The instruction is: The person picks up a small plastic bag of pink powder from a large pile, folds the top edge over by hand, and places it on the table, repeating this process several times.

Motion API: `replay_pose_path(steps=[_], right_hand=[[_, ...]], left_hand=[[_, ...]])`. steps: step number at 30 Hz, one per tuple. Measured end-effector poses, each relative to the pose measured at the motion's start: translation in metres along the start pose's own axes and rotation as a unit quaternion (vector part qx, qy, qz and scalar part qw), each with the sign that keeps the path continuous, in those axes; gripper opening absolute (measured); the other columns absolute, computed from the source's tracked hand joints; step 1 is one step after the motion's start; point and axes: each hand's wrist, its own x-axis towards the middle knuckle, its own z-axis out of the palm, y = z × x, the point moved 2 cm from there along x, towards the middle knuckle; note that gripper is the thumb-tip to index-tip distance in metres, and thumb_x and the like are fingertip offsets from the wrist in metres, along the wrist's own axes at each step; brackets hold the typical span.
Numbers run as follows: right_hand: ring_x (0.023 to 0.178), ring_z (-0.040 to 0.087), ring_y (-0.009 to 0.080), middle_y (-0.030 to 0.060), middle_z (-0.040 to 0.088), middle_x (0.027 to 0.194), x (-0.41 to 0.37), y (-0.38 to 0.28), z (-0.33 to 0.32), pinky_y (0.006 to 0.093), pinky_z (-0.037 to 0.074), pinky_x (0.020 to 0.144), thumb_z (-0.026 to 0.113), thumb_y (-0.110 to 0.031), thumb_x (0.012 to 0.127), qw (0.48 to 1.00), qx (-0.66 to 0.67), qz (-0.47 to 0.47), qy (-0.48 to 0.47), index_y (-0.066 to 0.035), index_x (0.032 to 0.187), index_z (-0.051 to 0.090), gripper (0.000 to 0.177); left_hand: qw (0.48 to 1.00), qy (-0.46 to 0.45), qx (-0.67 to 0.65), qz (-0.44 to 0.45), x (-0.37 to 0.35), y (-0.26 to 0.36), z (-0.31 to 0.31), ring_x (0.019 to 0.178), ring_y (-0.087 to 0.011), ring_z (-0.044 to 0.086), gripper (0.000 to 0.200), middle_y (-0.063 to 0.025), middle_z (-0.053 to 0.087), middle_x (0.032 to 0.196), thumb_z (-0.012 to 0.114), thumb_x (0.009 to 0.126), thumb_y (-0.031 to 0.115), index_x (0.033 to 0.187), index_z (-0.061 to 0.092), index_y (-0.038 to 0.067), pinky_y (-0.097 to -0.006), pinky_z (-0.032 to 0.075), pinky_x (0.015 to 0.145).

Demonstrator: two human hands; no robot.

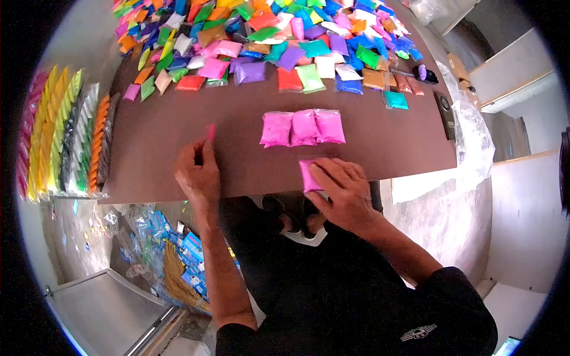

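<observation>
Near the front edge of the brown table, my right hand (341,187) lies over a pink packet (308,175), its fingers closed on it. To the left, my left hand (199,169) is raised above the table with thumb and fingers pinched together. A small, thin pink piece (211,132) sticks up from that pinch; its exact kind is too small to make out. Between and beyond my hands, several pink packets (303,127) lie side by side in a short row, their clear plastic edges showing.
A large heap of packets in many colours (267,41) covers the table's far side. Twisted coloured strands in clear wrap (59,133) stand along the left edge. A dark device (443,113) lies at the right edge, beside clear plastic sheeting (475,130). Blue packaging (193,249) is on the floor.
</observation>
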Motion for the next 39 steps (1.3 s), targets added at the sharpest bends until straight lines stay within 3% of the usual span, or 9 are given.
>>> replay_pose_path(steps=[8, 13, 18, 21, 25, 28, 31, 35, 39], right_hand=[[0.117, 0.058, 0.0295, 0.0112, 0.061, 0.130, 0.035, -0.033, 0.030, 0.0466, 0.043, 0.098, 0.077, -0.031, 0.085, 1.000, 0.012, -0.025, 0.008, -0.006, 0.125, 0.065, 0.048], [0.119, 0.057, 0.0304, 0.0117, 0.060, 0.131, 0.037, -0.034, 0.035, 0.0468, 0.043, 0.098, 0.077, -0.032, 0.085, 1.000, 0.002, -0.025, 0.005, -0.006, 0.127, 0.064, 0.051], [0.121, 0.056, 0.0329, 0.0145, 0.059, 0.132, 0.031, -0.032, 0.032, 0.0474, 0.044, 0.101, 0.079, -0.032, 0.083, 1.000, 0.022, -0.007, 0.019, -0.006, 0.127, 0.064, 0.053], [0.122, 0.056, 0.0344, 0.0162, 0.059, 0.132, 0.021, -0.023, 0.028, 0.0473, 0.045, 0.103, 0.079, -0.029, 0.083, 0.998, 0.043, -0.032, 0.017, -0.006, 0.126, 0.065, 0.051], [0.110, 0.063, 0.0328, 0.0127, 0.066, 0.119, 0.015, -0.013, 0.017, 0.0457, 0.051, 0.096, 0.077, -0.013, 0.080, 0.992, 0.068, -0.071, 0.082, -0.005, 0.111, 0.070, 0.033], [0.098, 0.067, 0.0336, 0.0142, 0.068, 0.107, 0.012, 0.001, 0.003, 0.0438, 0.055, 0.086, 0.072, -0.003, 0.078, 0.989, 0.059, -0.039, 0.130, -0.003, 0.102, 0.071, 0.024], [0.098, 0.066, 0.0349, 0.0170, 0.068, 0.108, 0.001, 0.026, -0.002, 0.0439, 0.053, 0.088, 0.069, -0.003, 0.084, 0.985, 0.048, 0.032, 0.161, 0.000, 0.103, 0.070, 0.019], [0.105, 0.064, 0.0328, 0.0192, 0.065, 0.114, -0.010, 0.047, 0.002, 0.0399, 0.052, 0.092, 0.064, -0.001, 0.091, 0.977, 0.028, 0.128, 0.167, 0.002, 0.108, 0.068, 0.018], [0.102, 0.065, 0.0329, 0.0187, 0.066, 0.112, -0.001, 0.045, 0.009, 0.0394, 0.053, 0.090, 0.063, -0.002, 0.092, 0.979, 0.012, 0.117, 0.166, 0.002, 0.108, 0.069, 0.017]], left_hand=[[0.999, 0.014, -0.042, -0.025, 0.000, -0.005, -0.002, 0.072, -0.0230, 0.069, 0.011, -0.0155, 0.072, 0.081, 0.073, 0.090, 0.010, 0.094, 0.073, -0.001, -0.0364, 0.053, 0.066], [0.996, -0.033, -0.063, -0.059, 0.001, -0.007, -0.005, 0.083, -0.0210, 0.070, 0.016, -0.0135, 0.074, 0.090, 0.073, 0.091, 0.013, 0.100, 0.074, 0.000, -0.0352, 0.055, 0.074], [0.997, -0.009, -0.064, -0.039, -0.001, -0.010, -0.001, 0.081, -0.0202, 0.070, 0.012, -0.0134, 0.074, 0.089, 0.073, 0.091, 0.009, 0.097, 0.073, -0.001, -0.0345, 0.054, 0.072], [0.998, -0.010, -0.054, -0.023, 0.000, -0.005, -0.004, 0.080, -0.0230, 0.071, 0.011, -0.0143, 0.073, 0.088, 0.073, 0.090, 0.009, 0.095, 0.073, -0.001, -0.0351, 0.055, 0.071], [0.999, -0.010, 0.042, 0.007, -0.005, -0.007, 0.004, 0.076, -0.0311, 0.070, 0.009, -0.0147, 0.072, 0.086, 0.075, 0.087, 0.009, 0.093, 0.073, 0.002, -0.0382, 0.056, 0.070], [0.995, 0.017, 0.046, 0.083, -0.007, -0.007, 0.004, 0.076, -0.0323, 0.068, 0.009, -0.0129, 0.070, 0.085, 0.076, 0.086, 0.008, 0.094, 0.072, 0.004, -0.0398, 0.055, 0.068], [0.992, 0.013, 0.076, 0.095, -0.004, -0.002, 0.002, 0.079, -0.0311, 0.067, 0.011, -0.0117, 0.069, 0.085, 0.076, 0.084, 0.005, 0.095, 0.071, 0.006, -0.0399, 0.054, 0.068], [0.993, 0.001, 0.086, 0.081, -0.001, 0.001, 0.001, 0.082, -0.0302, 0.067, 0.013, -0.0116, 0.067, 0.086, 0.076, 0.083, 0.004, 0.095, 0.072, 0.006, -0.0399, 0.054, 0.069], [0.994, -0.019, 0.093, 0.059, -0.001, 0.004, 0.001, 0.083, -0.0305, 0.067, 0.011, -0.0117, 0.067, 0.087, 0.076, 0.083, 0.005, 0.093, 0.072, 0.005, -0.0398, 0.054, 0.070]])
